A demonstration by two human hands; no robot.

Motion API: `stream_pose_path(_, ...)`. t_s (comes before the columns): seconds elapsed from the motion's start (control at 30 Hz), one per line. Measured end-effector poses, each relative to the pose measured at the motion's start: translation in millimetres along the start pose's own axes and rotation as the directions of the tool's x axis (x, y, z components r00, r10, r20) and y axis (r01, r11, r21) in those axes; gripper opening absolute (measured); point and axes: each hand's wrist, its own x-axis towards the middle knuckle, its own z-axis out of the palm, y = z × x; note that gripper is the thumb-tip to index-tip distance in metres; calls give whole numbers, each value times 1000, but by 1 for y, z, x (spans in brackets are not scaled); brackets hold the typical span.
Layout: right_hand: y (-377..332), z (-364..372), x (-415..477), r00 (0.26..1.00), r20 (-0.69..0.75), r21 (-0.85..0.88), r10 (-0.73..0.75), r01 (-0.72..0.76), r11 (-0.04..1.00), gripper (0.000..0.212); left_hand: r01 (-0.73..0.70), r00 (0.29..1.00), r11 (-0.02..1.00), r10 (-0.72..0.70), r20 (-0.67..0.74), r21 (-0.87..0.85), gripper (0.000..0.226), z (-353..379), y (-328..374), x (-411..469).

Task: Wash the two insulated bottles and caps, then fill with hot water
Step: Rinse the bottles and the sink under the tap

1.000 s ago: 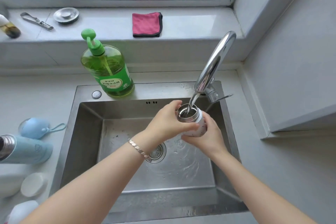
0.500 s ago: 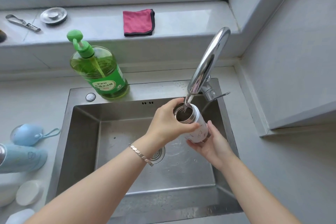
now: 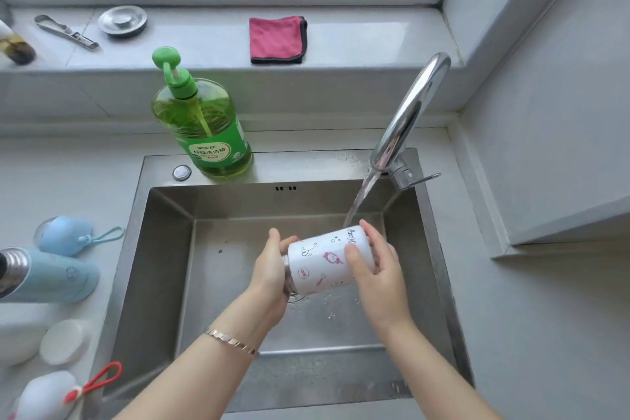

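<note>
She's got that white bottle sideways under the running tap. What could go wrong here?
Two likely slips. The white bottle looks wet and lies tilted between the left hand and right hand, so it might slide and drop into the sink. The faucet stream hits the bottle's side, so water may splash onto the counter.

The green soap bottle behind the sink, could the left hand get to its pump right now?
Probably not right away. The left hand is cupped over the mouth of the white bottle, sharing the hold with the right hand. The path to the soap bottle looks open once it lets go.
</note>
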Motion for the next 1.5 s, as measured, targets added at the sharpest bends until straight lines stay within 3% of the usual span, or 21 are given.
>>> stream_pose_path(0.07, -6, -6, 0, 996, -93, -11, -15, 14, 1000, 32, -3, 997, 1000, 4, 79, -22, 54, 11, -3, -7)
stream_pose_path(0.17, -10, -15, -2, 971, -240, 100, -19, 44, 994, 41, -43, 986, 996, 30, 165, 74, 60, 28, -1, -15)
stream_pose_path(0.3, 0, 10, -20, 996, -84, 65, -4, 10, 998, 38, -85, 996, 991, 85, -3, 101, 63, -3, 15, -3)
stream_pose_path(0.43, -11, -15, -7, 977, -211, 163, 25, 10, 987, 29, -65, 990, 980, 39, 137, 189, 63, 17, 5, -17)
stream_pose_path(0.5, -15, -16, -10, 978, -209, 175, 9, 29, 984, 26, -98, 987, 977, 72, 140, 189, 61, 20, 2, -20)
stream_pose_path(0.6, -13, 7, -21, 999, -34, 63, -11, 14, 998, 30, -96, 995, 986, 94, 21, 136, 62, -3, 11, -10)
stream_pose_path(0.73, -20, -1, -10, 1000, 9, -58, -28, 28, 998, 37, -41, 993, 989, 24, 118, 145, 59, -10, -6, -8)
stream_pose_path(0.8, -21, -12, -6, 996, 61, -215, -71, 83, 973, 44, -31, 992, 971, 1, 125, 238, 62, -13, -15, -4)
stream_pose_path(0.87, -20, -17, -5, 983, 122, -404, -135, 174, 898, 54, -55, 998, 932, 36, 59, 358, 60, -21, -18, 3)
stream_pose_path(0.97, -15, -26, -2, 951, 179, -614, -252, 308, 727, 63, -92, 993, 875, 113, -15, 476, 40, -37, -19, 6)
stream_pose_path(1.03, -11, -38, 1, 940, 177, -681, -293, 332, 653, 64, -125, 986, 851, 162, -29, 510, 26, -44, -19, 8)
stream_pose_path(1.1, -6, -53, 1, 955, 106, -700, -277, 269, 662, 62, -130, 983, 846, 178, -43, 518, 28, -48, -19, 11)
stream_pose_path(1.17, -4, -66, 2, 984, -32, -623, -173, 116, 774, 57, -147, 981, 837, 190, -28, 527, 34, -49, -18, 11)
stream_pose_path(1.23, -1, -72, 4, 987, -154, -424, -37, -32, 905, 49, -183, 981, 821, 186, 50, 541, 42, -43, -17, 8)
stream_pose_path(1.3, 1, -67, 4, 978, -186, -193, 95, -131, 972, 39, -217, 973, 806, 131, 191, 551, 54, -32, -20, 2)
stream_pose_path(1.4, 2, -49, -1, 953, -73, 104, 293, -285, 953, 29, -206, 939, 842, 26, 344, 499, 51, -9, -23, -8)
stream_pose_path(1.5, 3, -44, -1, 927, 114, 144, 357, -371, 918, 54, -213, 938, 925, 103, 331, 314, 39, 7, -13, -9)
